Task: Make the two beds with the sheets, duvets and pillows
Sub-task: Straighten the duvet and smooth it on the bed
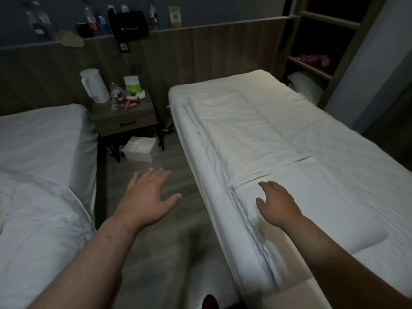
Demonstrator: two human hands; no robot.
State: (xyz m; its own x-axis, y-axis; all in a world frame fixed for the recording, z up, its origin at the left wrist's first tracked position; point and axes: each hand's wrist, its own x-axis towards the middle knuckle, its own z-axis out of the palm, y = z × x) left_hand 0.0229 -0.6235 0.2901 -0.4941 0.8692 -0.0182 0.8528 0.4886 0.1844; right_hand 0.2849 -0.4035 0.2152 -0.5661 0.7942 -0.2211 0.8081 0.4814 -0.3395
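Two white beds flank a narrow aisle. On the right bed (187, 112) lies a folded white duvet (252, 130), several layers thick along its left edge, with a folded white sheet (330, 201) nearer to me. My right hand (277, 205) rests on that nearer fold, fingers relaxed, holding nothing. My left hand (148, 198) hovers over the aisle floor with fingers straight and spread, touching nothing. The left bed (42, 139) has a wrinkled white sheet over it. A white pillow (304, 85) lies beyond the right bed's far corner.
A wooden nightstand (124, 119) between the beds carries a white kettle (94, 85), a bottle and small items. A white box (139, 149) sits on the floor under it. A ledge with bottles and a black bag (128, 24) runs along the wall. Shelves (318, 41) stand far right.
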